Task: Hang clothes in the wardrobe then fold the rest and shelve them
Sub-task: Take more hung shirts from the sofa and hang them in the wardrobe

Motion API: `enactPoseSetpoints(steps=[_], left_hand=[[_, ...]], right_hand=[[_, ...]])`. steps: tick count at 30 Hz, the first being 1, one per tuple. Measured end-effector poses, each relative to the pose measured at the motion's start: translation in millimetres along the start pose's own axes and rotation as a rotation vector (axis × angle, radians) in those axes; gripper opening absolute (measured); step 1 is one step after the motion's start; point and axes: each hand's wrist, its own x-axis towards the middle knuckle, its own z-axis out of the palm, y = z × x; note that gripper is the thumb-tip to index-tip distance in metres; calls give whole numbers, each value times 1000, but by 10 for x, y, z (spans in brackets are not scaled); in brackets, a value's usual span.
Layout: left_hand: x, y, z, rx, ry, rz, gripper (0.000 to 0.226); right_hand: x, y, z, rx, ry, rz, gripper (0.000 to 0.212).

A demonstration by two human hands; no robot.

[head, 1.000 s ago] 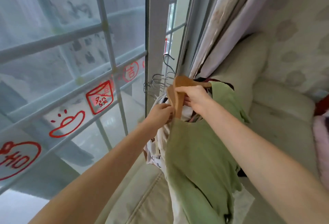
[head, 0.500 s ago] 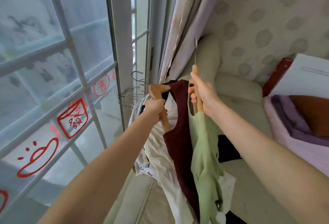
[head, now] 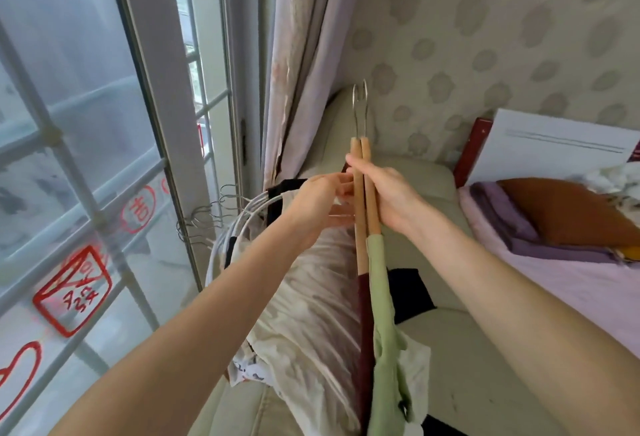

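Note:
My right hand (head: pixel 389 194) grips two wooden hangers (head: pixel 362 186) held edge-on together, metal hooks (head: pixel 359 108) pointing up. A green garment (head: pixel 384 338) hangs from the right hanger and a maroon garment (head: pixel 364 317) from the left one. My left hand (head: pixel 318 203) touches the left side of the hangers; its fingertips are partly hidden, so its grip is unclear. Behind my left arm, a cream garment (head: pixel 311 297) and other clothes lie heaped on a beige sofa (head: pixel 433 359).
White hangers (head: pixel 230 238) and several wire hooks (head: pixel 204 219) stick out of the pile by the window (head: pixel 86 158). A curtain (head: pixel 301 54) hangs behind. To the right is a bed (head: pixel 571 283) with purple bedding and a brown pillow (head: pixel 568 213).
My left hand brought the maroon garment's hanger over to the green one; both hangers now sit together in my right hand. The view turned further right.

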Motion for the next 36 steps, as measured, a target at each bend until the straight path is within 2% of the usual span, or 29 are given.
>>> enactPoseSetpoints(steps=[2, 4, 8, 11, 13, 16, 18, 21, 25, 31, 34, 36], left_hand=[[-51, 106, -52, 101, -104, -4, 34], [-45, 236, -206, 274, -83, 14, 34], [166, 113, -899, 538, 379, 103, 24], [185, -360, -1391, 771, 528, -72, 25], [129, -662, -1524, 871, 525, -183, 24], [99, -995, -1582, 1010, 462, -242, 29], [158, -1112, -1546, 1084, 464, -223, 37], [268, -1133, -1438, 1195, 549, -193, 42], [470, -1138, -1345, 1419, 552, -124, 36], [678, -1080, -1323, 1636, 528, -80, 34], [708, -990, -1306, 1612, 505, -28, 28], [712, -921, -1310, 1474, 534, 15, 21]], right_hand=[[-16, -12, -85, -18, 29, -9, 15], [14, 9, -121, 30, 66, -10, 13], [97, 134, 114, 35, 27, 23, 20], [229, 338, 430, -70, 5, 55, 25], [309, 470, 599, -142, 8, 81, 23], [407, 643, 809, -263, -19, 101, 17], [450, 697, 876, -319, -29, 92, 16], [511, 712, 903, -381, -12, 58, 15], [587, 694, 824, -417, 37, 16, 21], [681, 578, 557, -406, 55, 6, 19], [705, 560, 514, -388, 88, -19, 10], [734, 528, 509, -351, 152, -62, 5]])
